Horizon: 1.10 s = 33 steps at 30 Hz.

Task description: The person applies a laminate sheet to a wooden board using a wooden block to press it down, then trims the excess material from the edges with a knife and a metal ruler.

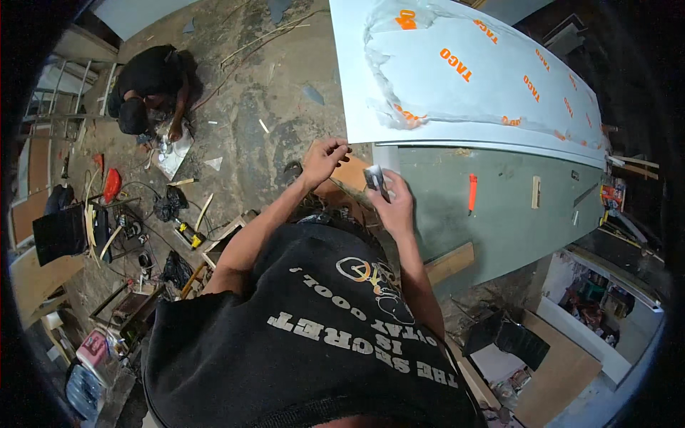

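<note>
A white panel (pixel 357 100), partly covered by torn clear film with orange print, lies on a grey-green worktable (pixel 499 214). My left hand (pixel 325 162) is at the panel's near left corner, fingers curled together; whatever they may pinch is too small to make out. Just right of it, below the panel's near edge, my right hand (pixel 394 200) grips a small flat block (pixel 374 180), dark with a pale end. On the tabletop to the right lie an orange-red cutter knife (pixel 472 194) and a short wood strip (pixel 536 192).
At the far left a person (pixel 153 82) in dark clothes crouches over a pale sheet (pixel 175 153) on the floor. Cables, offcuts, a yellow-black power tool (pixel 188 234) and a red tool (pixel 112 184) litter the floor at left. An open white cabinet (pixel 592 314) stands at lower right.
</note>
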Each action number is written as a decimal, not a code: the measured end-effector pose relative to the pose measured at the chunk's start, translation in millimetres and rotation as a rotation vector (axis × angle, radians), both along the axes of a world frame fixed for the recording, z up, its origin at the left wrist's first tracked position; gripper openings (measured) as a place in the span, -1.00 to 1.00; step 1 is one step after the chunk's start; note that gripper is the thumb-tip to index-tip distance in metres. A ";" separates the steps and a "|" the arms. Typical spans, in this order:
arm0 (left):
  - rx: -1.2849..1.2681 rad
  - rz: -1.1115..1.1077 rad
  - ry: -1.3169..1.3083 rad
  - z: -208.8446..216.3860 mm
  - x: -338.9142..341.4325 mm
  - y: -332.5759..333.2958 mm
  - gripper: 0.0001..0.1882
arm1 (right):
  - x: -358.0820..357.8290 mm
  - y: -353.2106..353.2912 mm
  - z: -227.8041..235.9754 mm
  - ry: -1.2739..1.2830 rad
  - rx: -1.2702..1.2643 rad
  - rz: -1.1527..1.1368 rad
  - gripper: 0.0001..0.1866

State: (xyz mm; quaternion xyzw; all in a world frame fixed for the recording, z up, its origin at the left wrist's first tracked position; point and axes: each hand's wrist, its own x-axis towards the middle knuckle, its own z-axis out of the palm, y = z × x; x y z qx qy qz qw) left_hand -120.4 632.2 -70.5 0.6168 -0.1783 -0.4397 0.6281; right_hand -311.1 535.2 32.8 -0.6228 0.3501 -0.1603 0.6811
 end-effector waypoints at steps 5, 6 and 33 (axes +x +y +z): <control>-0.051 -0.117 0.093 9.5 12.6 13.1 -0.67 | 41.1 -15.5 11.6 0.308 -0.642 0.211 -0.40; -0.055 -0.111 0.105 12.9 14.3 16.4 -0.67 | 47.2 -18.7 10.8 0.299 -0.723 0.255 -0.40; -0.097 -0.094 0.386 -7.4 8.6 6.6 -0.60 | 75.2 -38.5 1.8 0.333 -0.915 0.464 -0.48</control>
